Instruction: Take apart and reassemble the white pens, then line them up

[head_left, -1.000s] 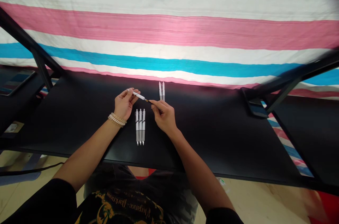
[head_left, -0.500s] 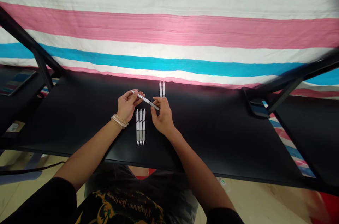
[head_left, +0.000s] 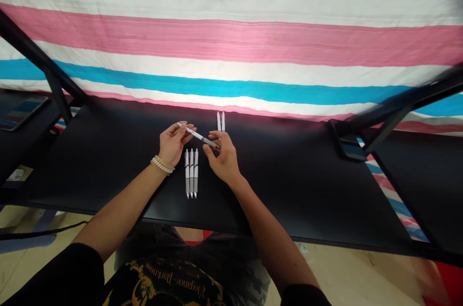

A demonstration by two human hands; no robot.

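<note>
A white pen (head_left: 197,135) with a grey grip slants between my two hands above the table. My left hand (head_left: 173,142), with a braided bracelet at its wrist, pinches the pen's upper white end. At the grey end, the thumb and fingers of my right hand (head_left: 223,157) close around the tip, which they partly hide. Three similar pens (head_left: 191,173) lie side by side just below, grey grips toward me. Beyond my right hand lie two more white pens (head_left: 221,122), their lower parts covered by it.
The black table (head_left: 296,180) runs across the view. A striped sheet (head_left: 231,41) hangs at its back edge. Black metal supports rise at the left (head_left: 58,91) and at the right (head_left: 383,127). A dark flat panel (head_left: 21,111) is at far left.
The fingers of my right hand have shifted slightly and spread a little at the pen's grey end. The pen has turned slightly; the lying pens stay put.
</note>
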